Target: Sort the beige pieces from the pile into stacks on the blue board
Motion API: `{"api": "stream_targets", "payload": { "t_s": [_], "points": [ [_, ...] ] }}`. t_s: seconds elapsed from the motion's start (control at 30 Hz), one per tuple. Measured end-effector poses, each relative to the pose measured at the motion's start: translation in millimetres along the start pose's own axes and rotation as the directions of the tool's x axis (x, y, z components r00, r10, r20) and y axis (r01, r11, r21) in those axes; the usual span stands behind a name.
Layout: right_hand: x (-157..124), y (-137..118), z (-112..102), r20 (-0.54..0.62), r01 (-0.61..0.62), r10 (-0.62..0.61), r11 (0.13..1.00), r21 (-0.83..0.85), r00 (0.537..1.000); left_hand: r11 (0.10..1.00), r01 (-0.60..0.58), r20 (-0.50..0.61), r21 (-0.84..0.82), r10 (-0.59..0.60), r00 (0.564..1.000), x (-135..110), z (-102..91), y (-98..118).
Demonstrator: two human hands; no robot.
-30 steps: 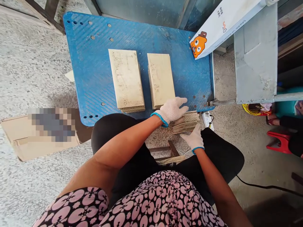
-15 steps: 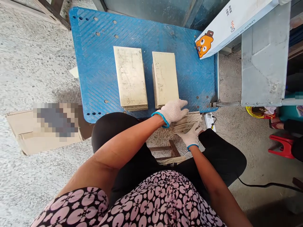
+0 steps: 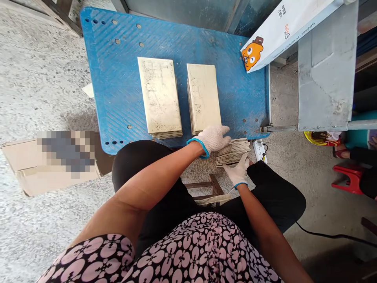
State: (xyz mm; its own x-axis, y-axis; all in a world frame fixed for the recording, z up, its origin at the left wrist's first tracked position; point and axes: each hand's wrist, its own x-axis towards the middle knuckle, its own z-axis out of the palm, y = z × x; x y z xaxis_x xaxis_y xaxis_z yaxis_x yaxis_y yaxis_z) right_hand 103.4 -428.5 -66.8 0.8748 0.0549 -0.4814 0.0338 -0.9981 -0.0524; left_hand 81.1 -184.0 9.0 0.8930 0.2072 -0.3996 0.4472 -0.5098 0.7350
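In hand: bundle of thin sheets (image 3: 234,151), pale with tan edges, fanned and not squared. It sits just off the near edge of the blue worktop (image 3: 118,78), above the knees. Left hand (image 3: 213,138), white-gloved, curls over its top; right hand (image 3: 238,171) grips the near end from below, so both are closed on it. Already laid on the worktop, squared and side by side: left stack (image 3: 159,96) and right stack (image 3: 204,96). The bundle has joined neither yet. Power strip (image 3: 260,151) lies on the floor close by.

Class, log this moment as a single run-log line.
left hand: on top of board bundle | right hand: gripping its near edge | left stack, right stack: side by side on blue platform
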Motion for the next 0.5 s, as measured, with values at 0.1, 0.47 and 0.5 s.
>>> {"api": "stream_targets", "payload": {
  "t_s": [0.1,0.47,0.5],
  "points": [
    [-2,3,-2,-0.009,-0.001,0.001,1.0,0.028,1.0,0.999,-0.001,0.014,0.032,0.001,1.0,0,0.4,0],
    [-23,21,-25,-0.073,0.18,-0.171,0.972,0.153,0.983,0.99,-0.043,0.08,0.136,0.033,0.996,-1,-6.3,5],
    [-27,22,-30,-0.088,0.199,-0.187,0.967,0.159,0.978,0.99,-0.049,0.083,0.136,0.037,0.996,-1,-7.4,6]
  ]
}}
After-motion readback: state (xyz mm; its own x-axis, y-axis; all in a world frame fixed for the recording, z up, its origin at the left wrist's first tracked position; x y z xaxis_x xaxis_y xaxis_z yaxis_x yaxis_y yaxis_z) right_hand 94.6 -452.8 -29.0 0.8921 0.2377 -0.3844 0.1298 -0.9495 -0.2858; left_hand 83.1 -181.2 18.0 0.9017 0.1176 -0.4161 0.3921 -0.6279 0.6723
